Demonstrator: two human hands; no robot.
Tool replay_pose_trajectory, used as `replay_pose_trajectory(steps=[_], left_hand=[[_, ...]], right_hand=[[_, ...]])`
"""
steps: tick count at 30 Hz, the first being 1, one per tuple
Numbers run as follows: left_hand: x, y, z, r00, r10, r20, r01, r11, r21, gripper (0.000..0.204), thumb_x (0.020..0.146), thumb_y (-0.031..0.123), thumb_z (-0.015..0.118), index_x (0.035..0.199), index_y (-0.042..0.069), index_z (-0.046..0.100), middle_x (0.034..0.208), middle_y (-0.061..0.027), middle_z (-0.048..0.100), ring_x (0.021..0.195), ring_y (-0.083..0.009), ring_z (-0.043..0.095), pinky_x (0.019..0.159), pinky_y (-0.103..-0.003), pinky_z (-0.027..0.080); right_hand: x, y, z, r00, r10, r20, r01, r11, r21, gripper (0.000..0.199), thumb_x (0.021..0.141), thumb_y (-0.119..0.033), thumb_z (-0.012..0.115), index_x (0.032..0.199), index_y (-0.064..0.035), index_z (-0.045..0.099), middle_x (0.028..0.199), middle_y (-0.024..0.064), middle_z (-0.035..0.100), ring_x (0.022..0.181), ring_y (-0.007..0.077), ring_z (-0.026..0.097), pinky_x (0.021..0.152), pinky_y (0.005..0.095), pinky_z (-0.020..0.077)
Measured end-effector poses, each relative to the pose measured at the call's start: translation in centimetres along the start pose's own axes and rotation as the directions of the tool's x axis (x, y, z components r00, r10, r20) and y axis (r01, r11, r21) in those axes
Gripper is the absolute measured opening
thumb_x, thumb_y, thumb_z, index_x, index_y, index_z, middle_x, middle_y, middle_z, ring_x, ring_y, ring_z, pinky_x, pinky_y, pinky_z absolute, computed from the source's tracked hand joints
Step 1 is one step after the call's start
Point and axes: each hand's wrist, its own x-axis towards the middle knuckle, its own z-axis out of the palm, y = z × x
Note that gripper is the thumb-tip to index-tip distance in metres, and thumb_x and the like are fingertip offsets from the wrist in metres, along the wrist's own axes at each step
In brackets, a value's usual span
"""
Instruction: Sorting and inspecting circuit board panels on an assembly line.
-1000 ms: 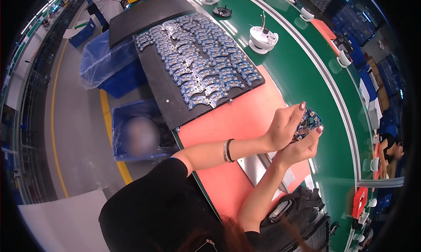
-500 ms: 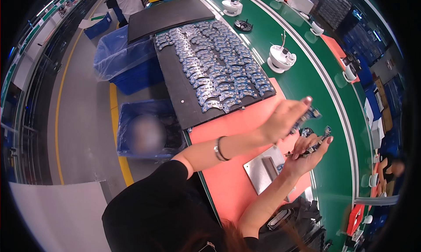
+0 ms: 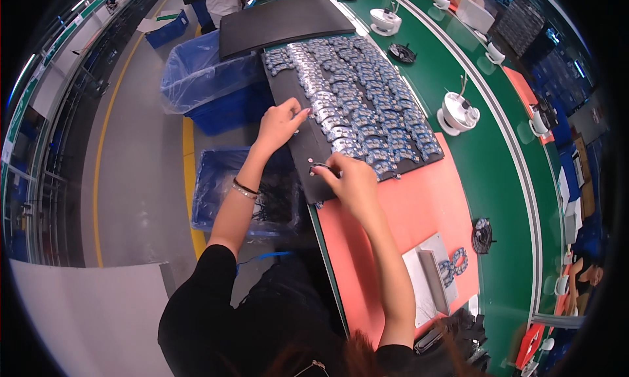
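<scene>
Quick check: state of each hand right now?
Left hand: fingers curled; whether it holds anything cannot be told.
Right hand: closed, holding a thin, curved dark piece.

Circuit boards (image 3: 346, 146) lie on a panel (image 3: 279, 87), bins (image 3: 226, 119) leftward.

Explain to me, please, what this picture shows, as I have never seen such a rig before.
There is no machine here: a person works with two bare hands, seen from above by a wide fisheye camera worn on the head, so straight edges bend. On a black board lie rows of curved blue circuit boards. Nearer the person is a pink mat bearing a metal stand. The right hand pinches a thin curved piece, partly hidden by the fingers. The left hand is near the black board's left edge; whether it holds anything is unclear.
</scene>
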Motion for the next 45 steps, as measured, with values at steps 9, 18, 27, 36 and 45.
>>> replay_pose_trajectory(steps=[9,18,27,36,45], left_hand=[[2.3,-1.5,-0.8,0.984,0.135,0.115,-0.150,0.979,0.134,0.032,0.092,0.042,0.064,0.087,0.010,0.068,0.053,-0.0094,0.057,0.050,-0.0267,0.059,0.051,-0.038,0.042],[0.2,1.6,-2.1,0.995,0.017,-0.103,-0.015,1.000,0.020,0.031,0.097,0.038,0.058,0.092,0.009,0.069,0.060,-0.0153,0.061,0.061,-0.0364,0.065,0.055,-0.044,0.048],[-5.2,8.0,1.8,0.933,0.347,0.092,-0.345,0.938,-0.032,0.017,0.091,0.025,0.067,0.098,0.010,0.066,0.054,-0.0092,0.058,0.048,-0.0270,0.061,0.048,-0.036,0.045],[-5.5,7.7,3.5,0.875,0.474,-0.099,-0.467,0.880,0.090,0.016,0.082,0.018,0.072,0.091,0.006,0.067,0.082,-0.0080,0.067,0.073,-0.0266,0.065,0.062,-0.038,0.051],[-6.2,5.0,-0.9,0.972,0.070,-0.223,-0.136,0.945,-0.298,0.014,0.095,0.006,0.058,0.093,-0.004,0.067,0.083,-0.0099,0.070,0.073,-0.0140,0.067,0.069,-0.027,0.051]], right_hand=[[4.2,-0.2,4.8,0.999,-0.045,-0.012,0.040,0.958,-0.284,0.031,0.085,-0.033,0.073,0.093,-0.0058,0.062,0.086,0.0127,0.066,0.067,0.0327,0.069,0.056,0.0426,0.0536],[4.0,-1.2,0.8,0.954,0.052,-0.297,-0.084,0.992,-0.096,0.027,0.087,-0.032,0.074,0.086,-0.0068,0.064,0.071,0.0076,0.063,0.057,0.0238,0.062,0.053,0.0364,0.0466],[-0.3,-1.3,-3.8,0.915,0.258,-0.310,-0.215,0.963,0.165,0.023,0.090,-0.022,0.072,0.080,-0.0038,0.063,0.067,0.0060,0.064,0.054,0.0161,0.059,0.050,0.0305,0.0430],[-2.4,-0.9,-5.0,0.904,0.350,-0.247,-0.293,0.925,0.241,0.028,0.094,-0.023,0.069,0.077,-0.0023,0.061,0.056,0.0083,0.057,0.048,0.0187,0.055,0.048,0.0331,0.0410],[0.3,-1.5,2.0,0.980,-0.197,-0.035,0.197,0.980,-0.011,0.025,0.086,-0.026,0.067,0.074,-0.0068,0.059,0.064,0.0109,0.063,0.062,0.0296,0.066,0.053,0.0424,0.0491]])
